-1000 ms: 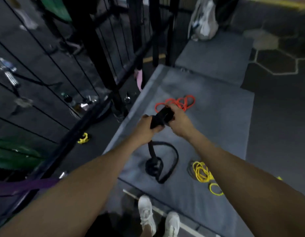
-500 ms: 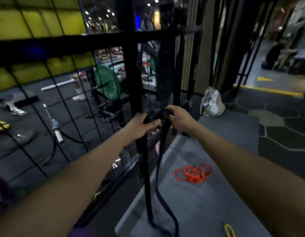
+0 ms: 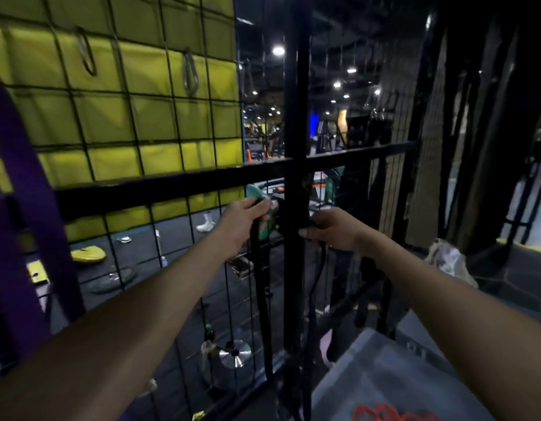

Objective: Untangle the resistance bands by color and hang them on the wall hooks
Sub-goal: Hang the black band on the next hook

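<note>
Two bare forearms reach forward from the lower corners toward a black wire grid. Below and to the right of the right hand [image 3: 331, 227], a red band [image 3: 393, 413] lies in a loose coil on a grey mat [image 3: 384, 378], well apart from both hands.

The left hand [image 3: 243, 223] is clenched around one strand of the black band [image 3: 261, 293], with the fingers [image 3: 260, 205] curled over its top. The right hand grasps the other strand, thumb forward and fingers wrapped around it. Between the two sets of fingers, the top of the band passes in front of or around a black post [image 3: 293, 268]; which cannot be told in the dark. Both strands hang straight down from the fingers, one on each side of the post, to the edge of the mat.

Just above the fingers a horizontal bar [image 3: 172, 185] crosses the grid [image 3: 135, 226]. Far to the left of the left hand, a purple band [image 3: 29, 208] hangs in a long slanted loop from somewhere above the frame.

Up and left of the fingers, two metal hooks [image 3: 86, 54] sit on the grid in front of yellow padding [image 3: 111, 117]. Beyond the grid, past the fingers, lie a dim gym floor with scattered weights and ceiling lights.
</note>
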Demonstrator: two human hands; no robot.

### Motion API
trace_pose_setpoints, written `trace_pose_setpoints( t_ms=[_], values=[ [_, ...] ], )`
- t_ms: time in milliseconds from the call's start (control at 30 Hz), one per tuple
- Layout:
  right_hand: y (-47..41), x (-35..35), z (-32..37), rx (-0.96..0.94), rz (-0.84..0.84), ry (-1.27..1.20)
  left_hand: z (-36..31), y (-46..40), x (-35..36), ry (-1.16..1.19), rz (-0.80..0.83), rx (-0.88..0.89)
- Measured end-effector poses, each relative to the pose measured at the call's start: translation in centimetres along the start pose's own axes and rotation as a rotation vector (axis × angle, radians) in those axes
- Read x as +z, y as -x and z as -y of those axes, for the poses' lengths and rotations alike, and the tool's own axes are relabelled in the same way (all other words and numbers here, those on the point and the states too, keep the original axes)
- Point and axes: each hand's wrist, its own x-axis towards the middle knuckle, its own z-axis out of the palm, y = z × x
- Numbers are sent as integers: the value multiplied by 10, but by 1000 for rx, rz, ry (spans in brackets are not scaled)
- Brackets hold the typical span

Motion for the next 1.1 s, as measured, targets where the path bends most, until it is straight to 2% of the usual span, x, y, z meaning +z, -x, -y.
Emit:
trace_pose_setpoints(
  t_ms=[100, 267, 300, 333, 467, 567, 633, 767, 833, 967, 1100],
  values=[
    [-3, -13, 3, 0, 33, -4, -19, -6, -15, -67, -132, 31],
    [-7, -13, 12, 29, 396, 249, -48, -3, -19, -35, -154, 76],
    [-9, -8, 15, -2, 409, 267, -55, -4, -18, -31, -144, 95],
    [-13, -4, 19, -41, 381, 248, -62, -3, -17, -29, -127, 110],
    [-31, 9, 57, -121, 36, -242, -77, 2, -13, -12, -55, 118],
    [-47, 18, 80, -278, -83, -177, -87, 11, -17, 69, -99, 134],
    [-54, 21, 91, -313, -153, -85, -96, 18, -26, 40, -153, 133],
    [-60, 19, 115, -350, -338, -55, -107, 28, -55, -269, -244, 128],
    [-63, 19, 129, -356, -361, -172, -111, 32, -65, -375, -282, 133],
    [-75, 24, 154, -332, -286, -490, -120, 36, -79, -430, -360, 203],
    [-88, 25, 176, -365, -232, -606, -132, 40, -93, -475, -437, 343]
  ],
)
